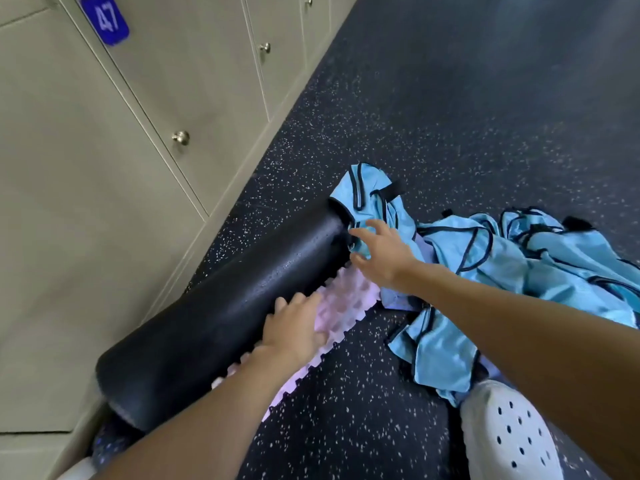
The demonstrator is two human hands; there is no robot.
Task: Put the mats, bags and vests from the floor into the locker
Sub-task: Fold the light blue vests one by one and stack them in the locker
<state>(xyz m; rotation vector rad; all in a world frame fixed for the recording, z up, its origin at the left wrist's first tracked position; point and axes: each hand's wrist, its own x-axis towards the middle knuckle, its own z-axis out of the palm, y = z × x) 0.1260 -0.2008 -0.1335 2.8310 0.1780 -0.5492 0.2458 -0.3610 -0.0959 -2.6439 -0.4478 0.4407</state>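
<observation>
Head view: left hand (294,327) is lying flat and open at lower centre, fingers spread across the seam between the rolled black mat (221,306) and the pink studded mat (337,306) beneath it, gripping nothing. Right hand (379,252) is hovering open at centre, fingers splayed by the roll's far end, touching the heap of blue vests (512,271) that is lying on the speckled floor (433,116) at right; closed lockers (86,168) are filling the upper left.

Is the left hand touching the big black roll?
Touching. In the head view the left hand lies flat across the pink mat, and its fingers press against the side of the black rolled mat.
</observation>
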